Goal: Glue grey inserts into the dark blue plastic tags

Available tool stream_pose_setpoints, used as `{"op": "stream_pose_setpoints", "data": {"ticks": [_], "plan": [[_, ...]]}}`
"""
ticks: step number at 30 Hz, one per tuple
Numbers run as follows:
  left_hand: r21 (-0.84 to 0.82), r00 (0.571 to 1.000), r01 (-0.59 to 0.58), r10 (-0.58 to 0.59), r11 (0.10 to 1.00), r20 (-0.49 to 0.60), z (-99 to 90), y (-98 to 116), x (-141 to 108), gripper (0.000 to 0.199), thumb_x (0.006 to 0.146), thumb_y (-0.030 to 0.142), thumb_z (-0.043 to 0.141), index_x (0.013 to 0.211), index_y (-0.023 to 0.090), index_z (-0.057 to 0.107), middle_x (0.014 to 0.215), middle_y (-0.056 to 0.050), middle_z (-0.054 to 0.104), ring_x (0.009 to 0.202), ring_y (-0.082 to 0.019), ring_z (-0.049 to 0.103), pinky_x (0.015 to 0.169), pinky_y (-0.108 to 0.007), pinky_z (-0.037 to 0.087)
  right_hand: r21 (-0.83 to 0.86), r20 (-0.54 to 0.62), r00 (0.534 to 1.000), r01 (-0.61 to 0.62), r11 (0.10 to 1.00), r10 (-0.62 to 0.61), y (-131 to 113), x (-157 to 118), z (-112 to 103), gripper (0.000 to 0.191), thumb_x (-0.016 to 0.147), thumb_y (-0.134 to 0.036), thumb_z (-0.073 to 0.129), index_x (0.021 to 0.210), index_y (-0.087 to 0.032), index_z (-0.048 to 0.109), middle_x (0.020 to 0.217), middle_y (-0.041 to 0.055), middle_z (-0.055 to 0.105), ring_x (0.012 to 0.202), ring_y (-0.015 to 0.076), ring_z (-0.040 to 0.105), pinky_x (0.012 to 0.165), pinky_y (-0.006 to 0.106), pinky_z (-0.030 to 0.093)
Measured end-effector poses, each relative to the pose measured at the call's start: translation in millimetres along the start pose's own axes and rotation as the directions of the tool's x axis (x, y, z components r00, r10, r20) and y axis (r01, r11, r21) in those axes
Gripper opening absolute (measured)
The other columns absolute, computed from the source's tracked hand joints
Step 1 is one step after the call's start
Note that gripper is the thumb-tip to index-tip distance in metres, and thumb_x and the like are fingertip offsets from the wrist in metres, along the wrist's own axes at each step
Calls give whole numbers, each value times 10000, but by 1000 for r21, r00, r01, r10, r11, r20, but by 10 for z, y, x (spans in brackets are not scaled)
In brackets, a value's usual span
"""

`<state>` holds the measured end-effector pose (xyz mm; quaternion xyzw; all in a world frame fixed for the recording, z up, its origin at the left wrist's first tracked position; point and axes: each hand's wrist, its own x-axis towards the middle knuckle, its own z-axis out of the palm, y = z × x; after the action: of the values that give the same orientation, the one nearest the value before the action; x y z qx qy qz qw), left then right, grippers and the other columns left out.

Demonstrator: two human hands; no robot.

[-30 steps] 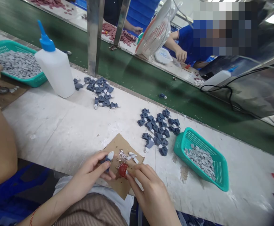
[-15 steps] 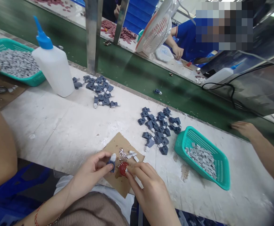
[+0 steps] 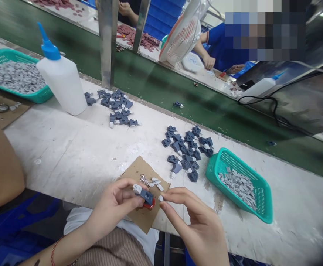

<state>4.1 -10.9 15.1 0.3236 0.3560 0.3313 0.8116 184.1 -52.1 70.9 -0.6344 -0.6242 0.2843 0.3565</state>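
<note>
Between the thumb and fingers of my left hand [image 3: 119, 201] is a dark blue-grey part [image 3: 147, 197] with a light grey piece [image 3: 137, 188] at its left end. My right hand [image 3: 190, 214] pinches a small light grey piece [image 3: 160, 198] just right of that part. Below them lies a brown cardboard sheet [image 3: 140, 168], bearing a red round object [image 3: 151, 205], partly hidden by the blue-grey part. More light grey pieces [image 3: 156, 182] and a shiny silvery bit [image 3: 144, 180] rest on the cardboard beyond my hands.
Clusters of blue-grey parts [image 3: 187, 147] [image 3: 117, 101] lie on the white table [image 3: 75, 155]. A green basket [image 3: 267, 199] of grey pieces stands right, another [image 3: 41, 96] left beside a white bottle [image 3: 64, 83]. A person's arm [image 3: 0, 162] is at the left edge. A green belt [image 3: 150, 88] runs behind.
My left hand has tilted the blue-grey part over the red object. My right hand has moved right and up from the red object with its grey piece. A co-worker's arm has left the right side.
</note>
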Motion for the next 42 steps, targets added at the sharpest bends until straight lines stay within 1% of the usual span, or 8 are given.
{"op": "stream_pose_setpoints", "data": {"ticks": [11, 18, 22, 27, 31, 34, 39, 42], "plan": [[10, 997, -74, 74, 997, -24, 94, -15, -13, 121, 801, 189, 715, 921, 194, 709, 965, -38, 734, 779, -140, 674, 757, -244, 534, -61, 108, 992, 70, 996, -64, -83, 49, 23, 89, 870, -192, 647, 888, -241, 719, 883, 36, 702, 854, 184, 670, 705, 270, 554], [-15, 994, -110, 110, 994, -26, 92, -63, -11, 120, 816, 160, 700, 926, 203, 711, 1004, -34, 715, 836, -148, 688, 772, -245, 546, -71, 99, 994, 58, 996, -51, -108, 50, 43, 107, 872, -201, 639, 863, -239, 739, 854, 43, 685, 800, 180, 669, 669, 263, 558], [-32, 993, -118, 117, 992, -24, 99, -52, -10, 110, 812, 177, 715, 919, 202, 716, 1008, -36, 714, 824, -148, 685, 769, -248, 550, -8, 103, 994, -20, 1000, 21, -91, 49, 19, 131, 863, -223, 648, 911, -261, 765, 859, 49, 674, 803, 187, 664, 664, 267, 566], [-94, 997, -77, 75, 993, -26, 106, -32, 5, 137, 771, 197, 766, 902, 210, 728, 952, -25, 750, 763, -138, 688, 733, -236, 555, 254, 56, 986, -164, 953, 155, 25, 39, 33, 218, 916, -382, 575, 976, -255, 742, 796, 43, 658, 760, 183, 646, 710, 297, 558], [-137, 998, -65, 66, 988, 3, 172, -8, 34, 139, 761, 210, 780, 895, 204, 744, 898, -23, 761, 739, -135, 688, 727, -235, 558, 400, 151, 954, -300, 866, 260, 64, 42, 169, 344, 961, -482, 453, 1112, -255, 661, 688, 0, 592, 571, 129, 558, 519, 221, 489], [-139, 998, -61, 61, 988, -7, 238, 14, 76, 147, 747, 236, 796, 881, 194, 752, 816, -17, 750, 744, -139, 686, 683, -211, 549, 428, 183, 947, -320, 846, 265, 62, 56, 270, 324, 947, -481, 481, 1099, -256, 659, 839, 34, 654, 681, 148, 619, 478, 193, 462], [-87, 998, -63, 63, 994, -10, 303, 47, 195, 253, 747, 300, 798, 954, 165, 743, 793, -42, 751, 730, -157, 691, 669, -234, 553, 439, 91, 973, -231, 868, 213, 145, 96, 282, 299, 950, -457, 487, 1109, -270, 658, 1048, 59, 698, 906, 197, 671, 660, 233, 546], [-15, 996, -67, 67, 998, 56, 352, 108, 320, 280, 762, 320, 780, 973, 142, 737, 775, -60, 753, 754, -182, 704, 704, -264, 559, 460, 13, 972, -214, 862, 234, 224, 161, 256, 320, 941, -471, 495, 1109, -251, 656, 1087, 76, 689, 942, 218, 670, 667, 248, 553]]}}
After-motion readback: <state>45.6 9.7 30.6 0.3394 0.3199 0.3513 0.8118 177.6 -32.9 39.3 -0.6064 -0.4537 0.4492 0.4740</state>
